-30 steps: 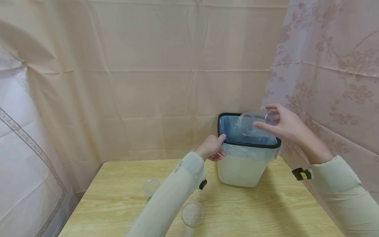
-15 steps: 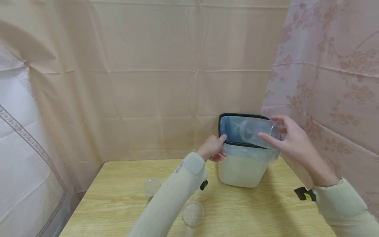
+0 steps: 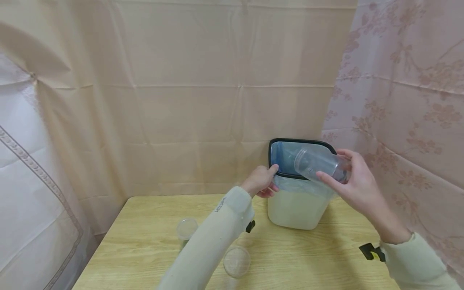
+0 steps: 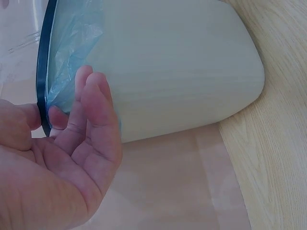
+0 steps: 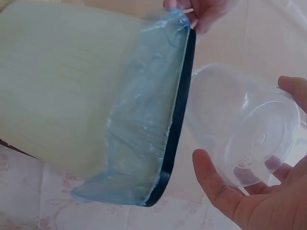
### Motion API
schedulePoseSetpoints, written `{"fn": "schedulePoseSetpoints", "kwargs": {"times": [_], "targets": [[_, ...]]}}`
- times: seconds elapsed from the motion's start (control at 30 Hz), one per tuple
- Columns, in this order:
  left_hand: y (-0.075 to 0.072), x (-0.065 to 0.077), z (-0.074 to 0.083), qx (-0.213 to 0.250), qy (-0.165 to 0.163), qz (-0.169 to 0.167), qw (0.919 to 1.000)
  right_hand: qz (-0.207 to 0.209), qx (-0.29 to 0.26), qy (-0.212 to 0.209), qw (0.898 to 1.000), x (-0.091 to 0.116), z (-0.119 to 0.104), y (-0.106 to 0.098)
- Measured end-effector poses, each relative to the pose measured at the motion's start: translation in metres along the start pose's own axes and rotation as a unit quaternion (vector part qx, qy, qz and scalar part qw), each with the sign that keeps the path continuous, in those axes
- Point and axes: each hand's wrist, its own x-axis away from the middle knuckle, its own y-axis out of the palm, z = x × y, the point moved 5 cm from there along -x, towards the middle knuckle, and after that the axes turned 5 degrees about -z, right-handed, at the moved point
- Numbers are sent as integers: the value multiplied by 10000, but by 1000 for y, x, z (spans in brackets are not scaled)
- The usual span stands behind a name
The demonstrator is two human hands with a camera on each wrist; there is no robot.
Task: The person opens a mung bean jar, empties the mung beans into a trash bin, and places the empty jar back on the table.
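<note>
A cream bin (image 3: 295, 209) with a black rim and a blue plastic liner (image 3: 284, 156) stands on the table. At its near left corner my left hand (image 3: 259, 180) pinches the rim between thumb and index finger; the left wrist view shows the other fingers (image 4: 100, 108) extended along the bin's outside. Over the bin's opening, my right hand (image 3: 359, 187) grips a clear plastic jar (image 3: 314, 162) by its base end. The jar lies tilted, its round mouth end pointing left over the liner. In the right wrist view the jar (image 5: 244, 124) looks empty apart from small droplets.
A small clear lidded cup (image 3: 187, 228) stands on the wooden table (image 3: 145, 233), partly behind my left forearm. Nearer to me is a round clear container (image 3: 237, 262). A beige curtain (image 3: 181, 121) hangs behind, and a floral one (image 3: 409, 133) on the right.
My right hand has moved down and slightly right with the jar, whose base end has dropped lower. My left hand stays on the bin's rim.
</note>
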Motion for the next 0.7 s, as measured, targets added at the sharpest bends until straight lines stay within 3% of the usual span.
{"fn": "schedulePoseSetpoints", "kwargs": {"times": [0.23, 0.5, 0.7], "targets": [[0, 2, 0, 12, 35, -4, 10000, 27, -42, -228, 9997, 6, 4, 10], [0, 2, 0, -22, 94, -9, 10000, -941, -156, 0, 9954, 11, 3, 24], [0, 1, 1, 0, 112, 0, 9999, -986, -162, -76, 9950, 12, 1, 31]]}}
